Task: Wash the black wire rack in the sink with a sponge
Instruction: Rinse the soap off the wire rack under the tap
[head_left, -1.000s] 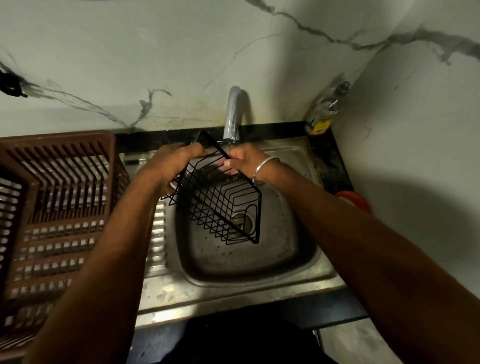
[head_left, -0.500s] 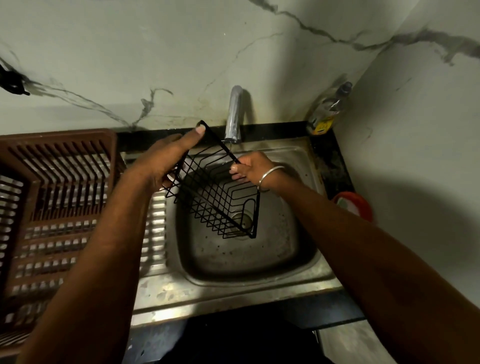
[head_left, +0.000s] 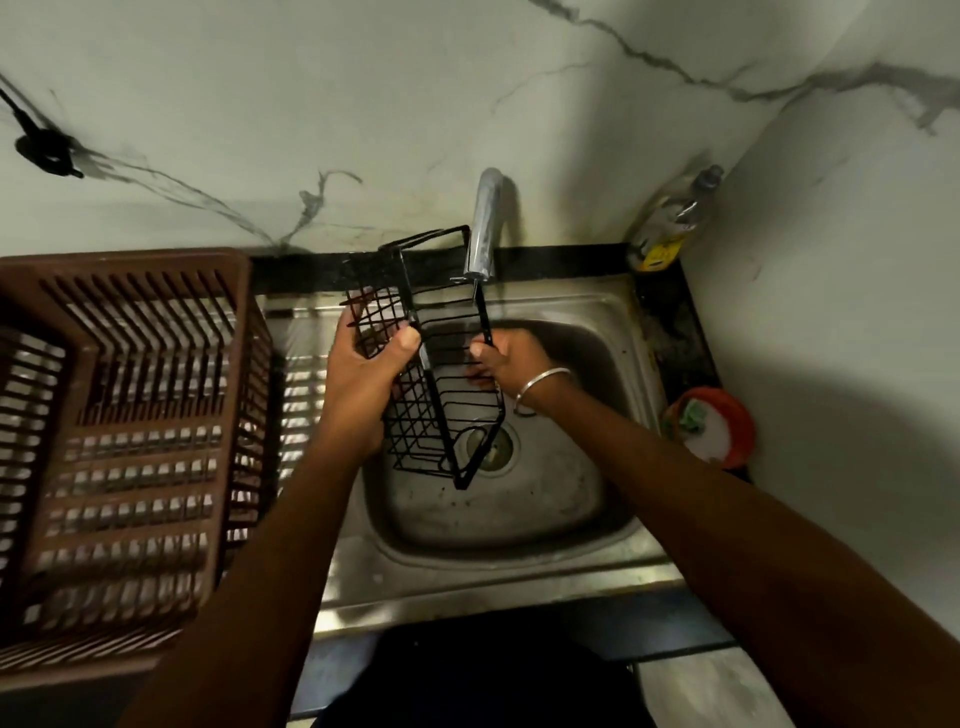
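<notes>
Tipped up since a moment ago, the rack (head_left: 430, 379) now stands steeply over the sink (head_left: 519, 514), its far end raised right beside the tap (head_left: 485, 228) and its low corner hanging just above the drain (head_left: 491, 447). The left hand (head_left: 363, 384) has dropped from the top corner to the side mesh, fingers curled round the wires and thumb pressed on the frame bar. The right hand (head_left: 501, 358) pinches the opposite rim bar.

Neither hand has the sponge (head_left: 693, 415); what looks like it lies in the red dish (head_left: 732, 436), well apart to the right. Reaching for it would leave a long, probably wet rack in one hand, likely to swing, slip and bang into the basin. Lifting it further could knock the tap.
</notes>
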